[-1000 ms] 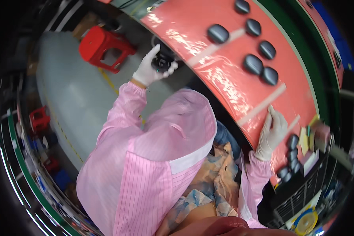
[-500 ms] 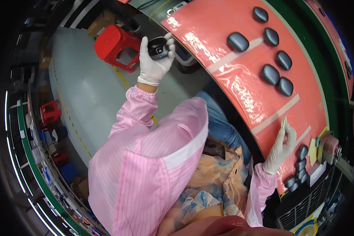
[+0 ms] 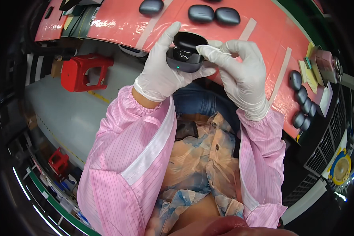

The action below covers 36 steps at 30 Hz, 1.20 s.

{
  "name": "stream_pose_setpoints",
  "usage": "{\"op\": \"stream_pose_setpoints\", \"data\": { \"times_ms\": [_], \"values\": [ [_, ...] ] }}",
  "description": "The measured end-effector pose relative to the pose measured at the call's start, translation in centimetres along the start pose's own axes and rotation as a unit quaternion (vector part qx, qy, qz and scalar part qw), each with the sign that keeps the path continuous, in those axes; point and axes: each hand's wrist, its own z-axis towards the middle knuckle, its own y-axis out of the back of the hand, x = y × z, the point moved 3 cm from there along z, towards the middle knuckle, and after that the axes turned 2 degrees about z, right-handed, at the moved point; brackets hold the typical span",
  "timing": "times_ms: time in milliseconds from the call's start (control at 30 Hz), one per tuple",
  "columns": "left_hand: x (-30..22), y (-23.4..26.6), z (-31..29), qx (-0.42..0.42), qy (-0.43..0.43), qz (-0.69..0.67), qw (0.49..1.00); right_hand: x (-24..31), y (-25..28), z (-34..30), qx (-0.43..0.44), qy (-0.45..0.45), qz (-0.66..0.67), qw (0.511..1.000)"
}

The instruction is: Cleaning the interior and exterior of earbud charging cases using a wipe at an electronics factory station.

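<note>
One open case (image 3: 186, 66), lid raised, in the left hand (image 3: 161, 74), seen across the bench's near edge; green light on its front, glossy surfaces within (contents not identifiable). Right hand (image 3: 244, 70): fingertips narrowed to a pinch at the case's right side; cannot tell whether they grip anything. On the bench (image 3: 273, 41): three closed cases (image 3: 201, 14) beyond the hands, a fourth cut by the frame; at least five clustered cases (image 3: 295, 80) near the right edge. Bare surface between three tape strips (image 3: 280, 74).
</note>
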Motion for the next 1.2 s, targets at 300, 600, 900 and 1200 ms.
{"op": "stream_pose_setpoints", "data": {
  "times_ms": [300, 600, 900, 1200],
  "values": [
    [2.2, -1.5, 1.9, 0.099, -0.119, 0.217, 0.964, -0.6, 2.1, -2.5, -0.088, -0.076, 0.097, 0.988],
    [3.5, -1.0, 1.6, 0.009, -0.331, 0.429, 0.84, -1.9, 0.0, -3.5, 0.078, -0.432, 0.559, 0.703],
    [3.6, -1.3, 1.7, -0.02, -0.243, 0.414, 0.877, -2.1, 1.3, -4.0, -0.034, -0.188, -0.005, 0.982],
    [4.2, -0.4, 3.1, -0.005, -0.285, 0.434, 0.855, 1.1, -0.7, -2.8, -0.062, -0.095, -0.067, 0.991]
  ]
}}
